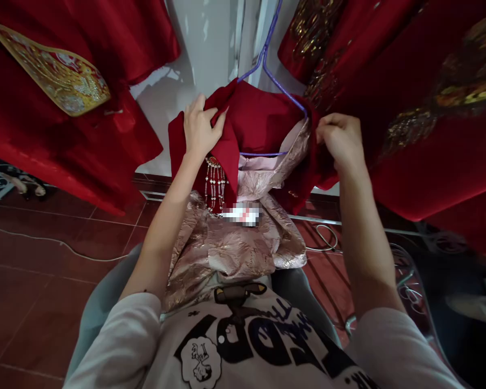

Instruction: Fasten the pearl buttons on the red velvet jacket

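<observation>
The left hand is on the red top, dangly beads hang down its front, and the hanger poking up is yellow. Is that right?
Almost! The hanger is purple, not yellow; the head view shows it. The left hand is on the red top, and dangly beads hang down its front, just as you said.

Beyond our left hand we see a pale, white-flecked wall; below and left of that hand, a cable crosses red-brown floor tiles.
</observation>
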Demonstrator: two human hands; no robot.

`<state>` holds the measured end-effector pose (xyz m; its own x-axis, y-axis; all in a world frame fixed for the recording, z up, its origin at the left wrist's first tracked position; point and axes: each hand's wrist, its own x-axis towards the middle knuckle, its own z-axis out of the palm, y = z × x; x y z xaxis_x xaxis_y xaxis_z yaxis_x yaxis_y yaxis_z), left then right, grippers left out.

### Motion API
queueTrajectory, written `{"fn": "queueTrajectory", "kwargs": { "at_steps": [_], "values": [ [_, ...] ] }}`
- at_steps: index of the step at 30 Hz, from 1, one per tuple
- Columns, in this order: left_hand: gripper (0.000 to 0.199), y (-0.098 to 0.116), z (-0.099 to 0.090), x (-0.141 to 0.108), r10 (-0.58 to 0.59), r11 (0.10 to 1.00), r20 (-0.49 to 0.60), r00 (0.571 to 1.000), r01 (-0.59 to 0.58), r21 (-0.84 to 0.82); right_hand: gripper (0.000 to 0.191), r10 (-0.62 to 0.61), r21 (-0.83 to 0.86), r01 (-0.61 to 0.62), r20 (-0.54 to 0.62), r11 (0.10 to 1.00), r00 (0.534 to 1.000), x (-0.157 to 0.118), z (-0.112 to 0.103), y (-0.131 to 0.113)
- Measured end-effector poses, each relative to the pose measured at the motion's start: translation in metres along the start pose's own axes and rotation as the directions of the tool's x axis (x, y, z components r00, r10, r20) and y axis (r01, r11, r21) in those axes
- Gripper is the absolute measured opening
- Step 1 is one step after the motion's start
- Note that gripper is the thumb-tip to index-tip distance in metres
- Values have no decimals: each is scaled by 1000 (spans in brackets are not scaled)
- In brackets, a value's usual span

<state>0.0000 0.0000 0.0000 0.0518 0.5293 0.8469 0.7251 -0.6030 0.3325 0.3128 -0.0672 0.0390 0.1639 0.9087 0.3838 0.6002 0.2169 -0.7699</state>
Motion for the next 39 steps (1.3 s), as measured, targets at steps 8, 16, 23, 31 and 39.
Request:
{"fn": "queueTrajectory", "kwargs": {
  "at_steps": [8,16,23,31,39],
  "values": [
    [46,-7,6,-4,-59,998,-1,998,59,10,43,-71,490,-106,330,865,941,-10,62,-56],
    [34,10,-14,-19,-94,992,105,990,83,97,25,-162,614,-10,224,789,961,-32,112,-64],
    [22,81,-16,-61,-136,985,150,979,116,131,30,-188,609,67,137,790,973,-46,109,-46],
    [15,94,-33,-45,-94,988,350,932,45,146,29,-272,598,179,67,781,960,-58,124,-36],
    [37,63,-23,-82,-1,931,388,922,143,-336,35,-297,590,176,115,788,948,-84,126,-7]
  ]
}}
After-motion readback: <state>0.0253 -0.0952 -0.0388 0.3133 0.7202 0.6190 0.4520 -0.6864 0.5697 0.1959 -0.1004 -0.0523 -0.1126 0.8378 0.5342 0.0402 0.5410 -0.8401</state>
